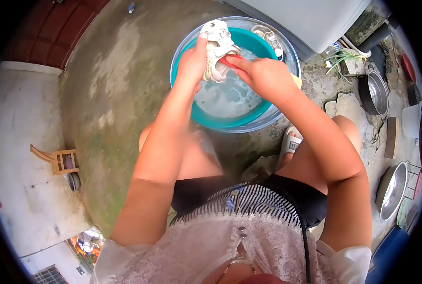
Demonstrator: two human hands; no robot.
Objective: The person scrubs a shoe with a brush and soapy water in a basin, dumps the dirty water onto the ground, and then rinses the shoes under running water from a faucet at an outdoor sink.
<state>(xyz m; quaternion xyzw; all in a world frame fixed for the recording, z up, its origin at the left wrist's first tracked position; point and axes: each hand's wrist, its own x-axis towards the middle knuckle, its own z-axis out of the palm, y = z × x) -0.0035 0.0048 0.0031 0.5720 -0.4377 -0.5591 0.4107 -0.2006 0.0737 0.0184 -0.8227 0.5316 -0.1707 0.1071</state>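
My left hand [192, 62] is closed around a white sneaker [215, 35], holding it tilted over the teal basin [227, 124]. In my right hand [266, 78] is a red brush [228, 61], its end pressed at the sneaker's opening; the bristles are hidden. Cloudy, sudsy water [227, 99] lies in the basin below. The teal basin sits inside a wider metal basin [286, 35]. A second sneaker [267, 39] rests between the two rims at the far right. Something pale yellow [296, 81] shows beside my right wrist, too covered to name.
A grey-white cabinet-like block [305, 19] stands just behind the basins. On the right are a metal pot [374, 92], a metal bowl [391, 191] and green onions [337, 60]. A small wooden chair [62, 161] is at the left, by the pale wall. Rough concrete ground [111, 109] surrounds me.
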